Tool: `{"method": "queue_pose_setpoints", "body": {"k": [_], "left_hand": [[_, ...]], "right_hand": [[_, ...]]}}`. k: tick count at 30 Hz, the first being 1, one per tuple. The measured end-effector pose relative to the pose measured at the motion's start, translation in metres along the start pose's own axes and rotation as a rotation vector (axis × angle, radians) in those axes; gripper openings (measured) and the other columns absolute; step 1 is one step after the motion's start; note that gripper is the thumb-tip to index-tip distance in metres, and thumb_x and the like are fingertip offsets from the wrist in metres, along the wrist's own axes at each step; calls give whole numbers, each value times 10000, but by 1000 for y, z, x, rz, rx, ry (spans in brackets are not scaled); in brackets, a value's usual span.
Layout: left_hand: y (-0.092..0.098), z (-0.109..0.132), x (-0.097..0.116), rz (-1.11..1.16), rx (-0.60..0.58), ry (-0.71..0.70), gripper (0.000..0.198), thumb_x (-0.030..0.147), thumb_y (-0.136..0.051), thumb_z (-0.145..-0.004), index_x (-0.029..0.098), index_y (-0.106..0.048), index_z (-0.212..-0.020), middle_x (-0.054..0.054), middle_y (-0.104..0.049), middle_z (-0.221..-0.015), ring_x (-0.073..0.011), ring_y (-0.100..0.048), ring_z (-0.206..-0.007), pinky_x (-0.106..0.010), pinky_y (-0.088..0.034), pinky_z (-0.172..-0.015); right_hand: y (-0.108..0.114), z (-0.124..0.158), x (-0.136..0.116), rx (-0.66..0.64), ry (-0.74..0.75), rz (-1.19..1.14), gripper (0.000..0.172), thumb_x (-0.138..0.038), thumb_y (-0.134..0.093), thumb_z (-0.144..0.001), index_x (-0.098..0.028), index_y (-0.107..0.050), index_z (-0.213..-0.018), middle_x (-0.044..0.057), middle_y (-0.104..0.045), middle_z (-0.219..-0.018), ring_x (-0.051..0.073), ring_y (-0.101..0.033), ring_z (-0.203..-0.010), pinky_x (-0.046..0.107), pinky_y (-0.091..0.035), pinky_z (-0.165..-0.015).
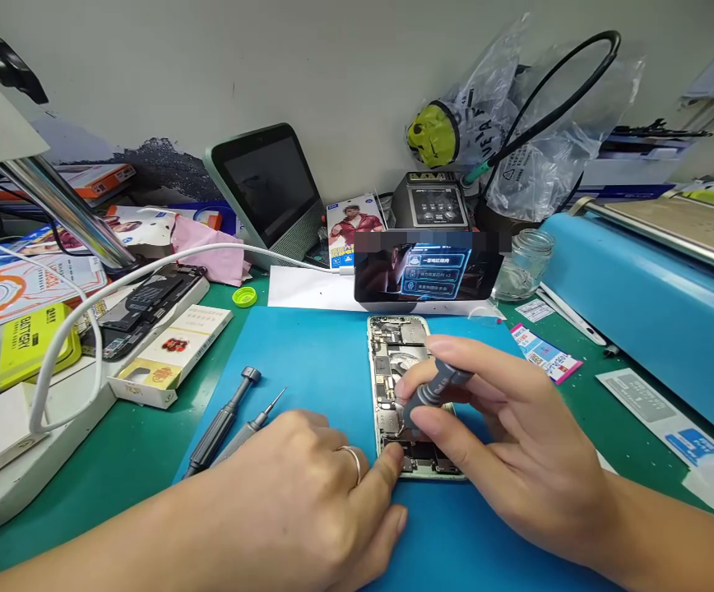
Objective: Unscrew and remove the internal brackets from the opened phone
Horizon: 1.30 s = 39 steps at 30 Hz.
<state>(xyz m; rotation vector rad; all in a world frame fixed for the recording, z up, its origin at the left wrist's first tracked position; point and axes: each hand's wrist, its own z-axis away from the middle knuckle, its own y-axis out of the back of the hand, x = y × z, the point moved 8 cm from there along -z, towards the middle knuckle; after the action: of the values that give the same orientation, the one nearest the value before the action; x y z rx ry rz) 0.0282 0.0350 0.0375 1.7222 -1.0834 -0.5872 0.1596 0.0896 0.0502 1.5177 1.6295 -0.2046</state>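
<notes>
An opened phone (387, 419) with its inner parts bare lies upright on a blue mat (308, 353). My left hand (313, 493) rests at its lower left, fingers mostly curled, one fingertip pressing on the phone's bottom corner; a ring circles one finger. Over the phone's right side, my right hand (517, 436) grips a dark grey screwdriver (440, 386) between thumb and fingers. The screwdriver's tip is hidden. Left of the phone lie a second dark screwdriver (221, 423) and a slim pointed tool (258, 423), its lower part behind my left hand.
A propped phone (424, 267) playing video stands behind the mat, with a smart display (264, 181) and a glass jar (526, 263) around it. At left a white cable (147, 259) arches over boxes. A blue machine (641, 304) occupies the right.
</notes>
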Motion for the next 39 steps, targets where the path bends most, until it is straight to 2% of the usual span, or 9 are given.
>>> {"method": "queue_pose_setpoints", "body": {"k": [3, 10, 24, 28, 32, 36, 39], "left_hand": [[-2, 1, -1, 6, -10, 0, 331, 223, -460, -1126, 59, -737, -1207, 16, -653, -660, -194, -582, -467, -395, -475, -417], [0, -1, 0, 21, -5, -2, 320, 225, -468, -1123, 63, -735, -1191, 15, -656, -661, -197, -576, -466, -401, -472, -416], [1, 0, 1, 14, -6, 0, 331, 222, -470, -1122, 49, -737, -1213, 15, -656, -662, -198, -575, -465, -405, -465, -413], [0, -2, 0, 11, -11, 3, 328, 225, -473, -1124, 55, -740, -1209, 15, -658, -667, -195, -579, -472, -402, -469, -423], [0, -2, -1, 11, -7, 1, 329, 232, -475, -1125, 59, -747, -1191, 15, -655, -664, -199, -578, -474, -408, -470, -426], [0, 0, 0, 15, -5, -6, 345, 225, -458, -1128, 49, -745, -1206, 12, -661, -668, -195, -577, -472, -402, -464, -418], [0, 1, 2, 17, -13, -7, 365, 229, -455, -1130, 25, -737, -1241, 8, -667, -674, -193, -590, -482, -396, -484, -425]], "right_hand": [[-1, 1, -2, -18, 30, 9, 674, -71, -657, -1040, -397, -482, -1603, 15, -787, -1072, 178, -802, -906, 287, -725, -772], [1, 2, 2, -6, 21, 23, 670, -60, -648, -1048, -392, -480, -1606, 35, -794, -1240, 150, -806, -937, 274, -726, -824], [1, 3, 5, 22, -22, 27, 639, -82, -647, -1060, -392, -486, -1595, 19, -785, -1222, 143, -789, -975, 270, -716, -866], [1, 2, 0, 5, 27, 50, 649, -90, -664, -1053, -382, -485, -1605, 20, -798, -1192, 144, -799, -935, 257, -713, -828], [0, 0, -5, -36, 93, 100, 614, -72, -710, -1000, -347, -583, -1534, 41, -833, -1260, 179, -827, -958, 288, -724, -848], [4, 1, -4, -14, 76, 72, 668, -84, -714, -1004, -374, -548, -1583, 28, -839, -1239, 177, -821, -892, 298, -731, -780], [4, 3, -1, -7, 56, 61, 691, -73, -712, -1009, -392, -539, -1597, 19, -831, -1270, 165, -821, -903, 281, -731, -789]]}}
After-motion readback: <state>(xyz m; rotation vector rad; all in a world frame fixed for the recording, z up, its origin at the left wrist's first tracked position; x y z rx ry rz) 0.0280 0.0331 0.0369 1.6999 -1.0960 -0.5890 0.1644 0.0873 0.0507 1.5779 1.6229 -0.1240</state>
